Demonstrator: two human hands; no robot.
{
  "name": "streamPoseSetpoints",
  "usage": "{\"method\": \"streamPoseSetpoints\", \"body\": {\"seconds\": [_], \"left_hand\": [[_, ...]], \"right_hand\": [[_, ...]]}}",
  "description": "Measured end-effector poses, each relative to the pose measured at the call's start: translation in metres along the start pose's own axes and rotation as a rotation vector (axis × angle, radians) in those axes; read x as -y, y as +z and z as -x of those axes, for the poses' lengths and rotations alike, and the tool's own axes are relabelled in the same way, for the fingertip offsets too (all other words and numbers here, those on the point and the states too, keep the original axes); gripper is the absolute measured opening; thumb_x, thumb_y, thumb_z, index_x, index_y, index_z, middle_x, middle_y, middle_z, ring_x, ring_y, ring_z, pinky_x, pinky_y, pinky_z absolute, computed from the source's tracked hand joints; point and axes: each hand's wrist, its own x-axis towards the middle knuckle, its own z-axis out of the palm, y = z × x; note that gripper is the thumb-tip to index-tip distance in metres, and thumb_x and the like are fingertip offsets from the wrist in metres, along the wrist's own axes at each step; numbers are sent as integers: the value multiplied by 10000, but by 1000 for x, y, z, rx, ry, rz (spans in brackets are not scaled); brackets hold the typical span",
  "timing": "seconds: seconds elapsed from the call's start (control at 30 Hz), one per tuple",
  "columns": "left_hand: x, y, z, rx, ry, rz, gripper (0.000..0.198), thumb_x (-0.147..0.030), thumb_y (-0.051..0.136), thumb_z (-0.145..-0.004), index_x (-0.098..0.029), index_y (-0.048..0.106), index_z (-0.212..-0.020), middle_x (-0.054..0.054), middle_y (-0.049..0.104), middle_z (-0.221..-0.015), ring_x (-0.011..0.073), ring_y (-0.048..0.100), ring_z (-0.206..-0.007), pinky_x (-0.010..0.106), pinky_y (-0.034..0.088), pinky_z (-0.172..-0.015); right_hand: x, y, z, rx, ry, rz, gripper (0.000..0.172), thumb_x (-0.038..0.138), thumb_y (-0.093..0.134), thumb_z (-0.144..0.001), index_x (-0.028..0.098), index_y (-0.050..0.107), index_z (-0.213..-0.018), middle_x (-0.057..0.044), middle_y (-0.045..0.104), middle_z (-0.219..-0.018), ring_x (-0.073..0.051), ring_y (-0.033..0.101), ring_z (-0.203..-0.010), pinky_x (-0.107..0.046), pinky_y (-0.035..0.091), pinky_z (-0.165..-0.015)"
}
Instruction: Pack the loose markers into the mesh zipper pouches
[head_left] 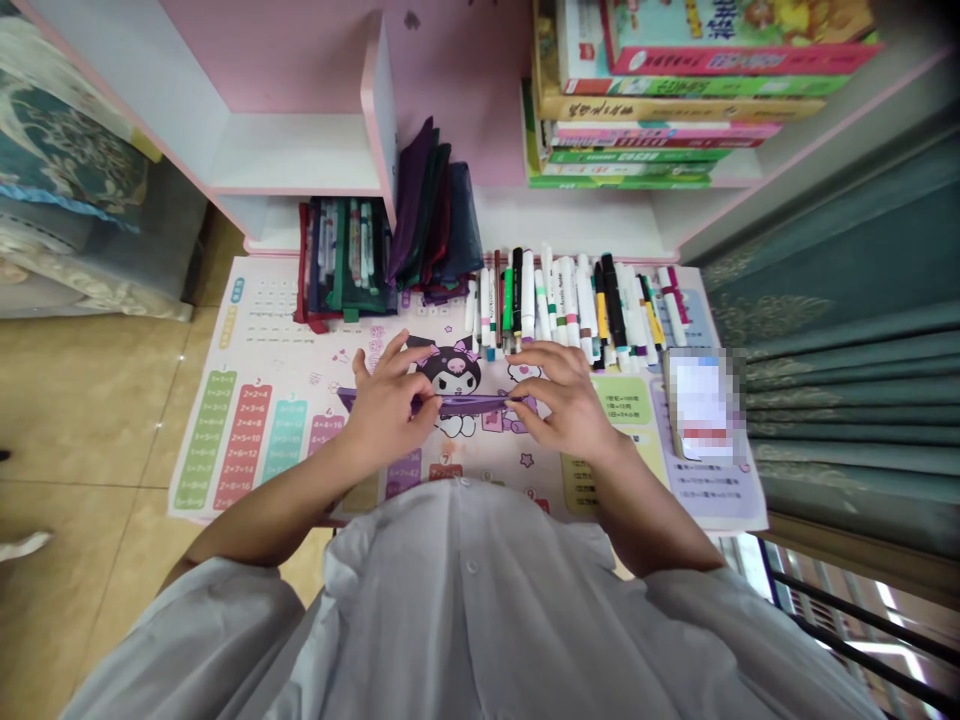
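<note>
At the centre of the frame, your left hand (394, 398) and right hand (564, 398) each pinched a purple pouch (472, 404) over the counter (270, 350); markers (568, 300) lay upper right of centre, a phone (701, 405) at right.

The pouch (474, 404) in the middle is purple, the shirt (420, 610) at the bottom is grey, the curtain (855, 260) at right is blue-green.

A purple pouch (474, 405) — seen nearly edge-on, running sideways — is pinched by left hand (394, 398) and right hand (561, 402).
</note>
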Motion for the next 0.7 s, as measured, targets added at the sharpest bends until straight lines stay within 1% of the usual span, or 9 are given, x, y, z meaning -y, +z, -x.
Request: {"method": "streamPoseSetpoints", "body": {"seconds": [0.17,0.3,0.47,0.7], "left_hand": [[2,-1,1,2,-8,0,182,-222,549,-849,-186,588,-676,93,590,-1383,383,323,-1463,778,145,-1103],[3,-2,1,-6,-12,-7,182,-216,538,-844,-184,573,-668,93,605,-1362,386,334,-1457,785,148,-1096],[7,-3,1,-4,-16,-15,172,-215,540,-843,-186,574,-676,97,599,-1372,368,328,-1463,780,154,-1093],[7,-7,0,35,-45,-19,190,-220,528,-836,-183,559,-652,102,575,-1403,373,305,-1472,773,137,-1104]], "right_hand": [[1,-1,0,-8,-13,-1,115,239,644,-855,218,648,-742,-52,683,-1163,-320,572,-1212,-471,414,-919],[1,-2,-1,-20,-21,-1,105,227,657,-844,216,645,-740,-56,688,-1149,-323,581,-1208,-475,418,-920],[2,-3,-2,-18,-13,6,105,230,658,-842,220,636,-740,-55,688,-1150,-322,587,-1205,-475,423,-915],[1,-3,-2,-32,-14,9,105,209,661,-833,223,620,-737,-51,688,-1147,-318,590,-1204,-477,428,-926]]}}
